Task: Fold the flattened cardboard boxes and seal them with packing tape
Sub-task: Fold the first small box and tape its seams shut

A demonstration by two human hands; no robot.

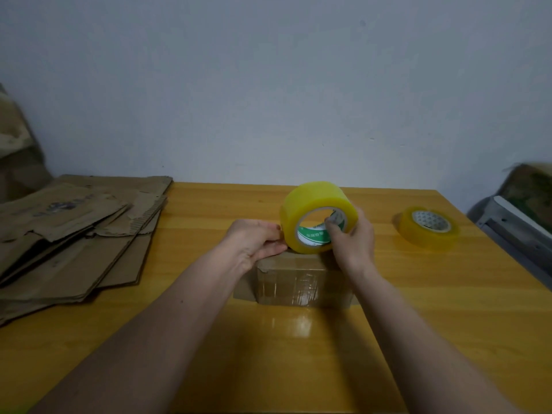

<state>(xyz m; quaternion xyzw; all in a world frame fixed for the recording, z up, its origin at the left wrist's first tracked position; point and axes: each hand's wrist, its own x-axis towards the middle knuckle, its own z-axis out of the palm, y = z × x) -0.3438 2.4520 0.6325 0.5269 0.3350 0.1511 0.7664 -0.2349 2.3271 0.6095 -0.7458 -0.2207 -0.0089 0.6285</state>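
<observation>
Head view: my right hand (354, 237) grips the large yellow tape roll (316, 216), fingers hooked through its core, roll standing on edge atop the small cardboard box (298, 282) at table (418, 309) centre. My left hand (255, 243) pinches at the roll's edge — fingers curled. Flattened boxes (74, 234) stacked left; a second tape roll (428, 228) lies right.

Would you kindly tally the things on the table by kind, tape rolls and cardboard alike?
Tape rolls: 2, one gripped by the right hand over the box, one lying flat on the table.
Folded boxes: 1.
Flattened cardboard stacks: 1; sheets inside too overlapped to count.
Total: 4.
</observation>
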